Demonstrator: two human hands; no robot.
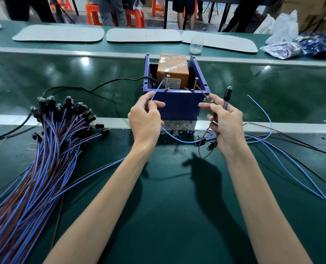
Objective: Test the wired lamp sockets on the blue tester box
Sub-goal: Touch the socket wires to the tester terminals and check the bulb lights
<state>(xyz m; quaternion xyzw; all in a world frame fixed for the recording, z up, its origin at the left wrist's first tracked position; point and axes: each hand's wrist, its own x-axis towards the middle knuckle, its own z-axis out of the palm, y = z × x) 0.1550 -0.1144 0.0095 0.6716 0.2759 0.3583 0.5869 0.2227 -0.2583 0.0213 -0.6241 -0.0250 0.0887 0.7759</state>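
Blue box [179, 105]: open-topped, in the middle of the green table [177, 206], just beyond both hands. Inside it sits an orange block [172, 72]. Two upright metal pins, left pin [167, 82] and right pin [196, 83], stand at its near rim.

Left hand [145, 119]: thumb and forefinger pinched together on a blue wire [157, 93]. The wire's free end slants up and to the far right, towards the left pin. Whether it touches cannot be told.

Right hand [225, 122]: fingers curled, pinching a brown wire [203, 93] whose end slants up and to the far left, towards the right pin.

Lamp socket [227, 95]: black, held above the right hand, to the right of the box. Its long axis is nearly upright, clear bulb end at the top, wires leaving from the bottom into the hand. More sockets [206, 141] hang below that palm.

Bundle of wired sockets [50, 141]: on the left, lying flat, socket ends pointing far, blue and brown wires trailing near-left.

Loose wires [284, 159]: on the right, fanned over the table.

Black cable [101, 85]: runs from the left into the box.

Small clear bulbs [177, 128]: scattered at the near foot of the box.

Far side: grey mats [143, 35], a plastic cup [196, 45], plastic bags [284, 40].
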